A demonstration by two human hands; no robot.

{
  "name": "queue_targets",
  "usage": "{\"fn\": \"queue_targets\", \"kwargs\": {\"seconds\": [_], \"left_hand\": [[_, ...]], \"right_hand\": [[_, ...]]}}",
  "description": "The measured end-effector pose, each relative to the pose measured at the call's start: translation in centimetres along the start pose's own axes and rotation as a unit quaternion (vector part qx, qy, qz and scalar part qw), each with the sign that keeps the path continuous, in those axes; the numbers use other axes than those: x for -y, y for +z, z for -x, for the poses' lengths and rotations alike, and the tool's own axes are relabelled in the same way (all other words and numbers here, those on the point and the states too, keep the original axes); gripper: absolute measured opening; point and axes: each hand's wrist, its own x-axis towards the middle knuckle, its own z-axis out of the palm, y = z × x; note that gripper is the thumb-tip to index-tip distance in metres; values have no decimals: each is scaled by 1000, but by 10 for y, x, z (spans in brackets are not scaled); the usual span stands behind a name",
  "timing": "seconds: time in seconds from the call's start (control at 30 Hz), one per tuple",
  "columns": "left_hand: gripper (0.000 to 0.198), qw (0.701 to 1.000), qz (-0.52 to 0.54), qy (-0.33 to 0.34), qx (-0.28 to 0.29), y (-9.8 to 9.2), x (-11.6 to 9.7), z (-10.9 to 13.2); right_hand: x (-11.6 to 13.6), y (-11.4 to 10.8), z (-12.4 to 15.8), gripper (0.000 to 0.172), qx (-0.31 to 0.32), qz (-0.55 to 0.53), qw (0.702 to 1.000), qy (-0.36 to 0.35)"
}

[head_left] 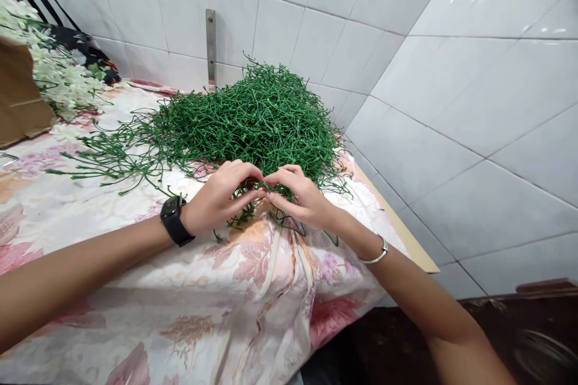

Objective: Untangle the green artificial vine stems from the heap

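A large heap of green artificial flower stems lies on the floral cloth, thin and tangled, with some trailing off to the left. Just in front of the heap, my left hand and my right hand meet at the fingertips. Both hands pinch a green plastic stem between thumb and fingers; its ends are partly hidden by the fingers. A few loose stems hang below the hands over the cloth. A black watch is on my left wrist and a silvery bangle on my right.
White artificial flowers stand at the far left beside a brown cardboard box and a dark bag. Tiled walls rise behind and to the right. A metal bracket is on the back wall. The table's board edge shows at right.
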Motion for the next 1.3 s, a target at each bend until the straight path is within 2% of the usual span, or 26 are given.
{"fn": "queue_targets", "kwargs": {"seconds": [0.1, 0.2, 0.33, 0.47, 0.6, 0.73, 0.8, 0.9, 1.0, 1.1, 1.2, 1.3], "left_hand": [[9, 998, -44, 41, -8, 1, -1, 1], [8, 997, -46, 58, -6, -1, -3, 1], [7, 998, -38, 56, -2, -2, -6, 2], [9, 1000, -7, 27, -10, -1, -6, 2], [21, 1000, 17, 2, -14, 0, 0, 2], [26, 999, -43, 28, -13, 1, 2, 3], [31, 996, -72, 55, -12, 1, 1, 3], [34, 995, -71, 74, -2, 2, -1, 5], [36, 999, 7, 34, 7, 3, -3, 4], [39, 995, 101, -10, 21, 3, -5, 2], [38, 988, 148, -10, 30, 1, -8, 2], [39, 985, 171, -8, 34, 0, -8, 4]], "right_hand": [[0, 2, 0, 15, 23, -21, 1000, 5], [0, 2, -1, 15, 14, -32, 999, 5], [0, -1, -1, 14, 8, -40, 999, -6], [1, -2, -1, 16, 14, -34, 999, 10], [0, 2, -2, 20, -18, -26, 999, 33], [2, 3, -2, 10, -55, -56, 995, 66], [5, 1, -1, 15, -77, -140, 983, 94], [9, -4, -2, 32, -90, -303, 939, 138], [11, -7, -3, 35, -95, -426, 883, 174], [12, -4, -4, 35, -120, -500, 835, 196], [14, 0, -6, 30, -139, -516, 820, 203], [5, -10, -5, 20, -184, -487, 832, 191]]}}
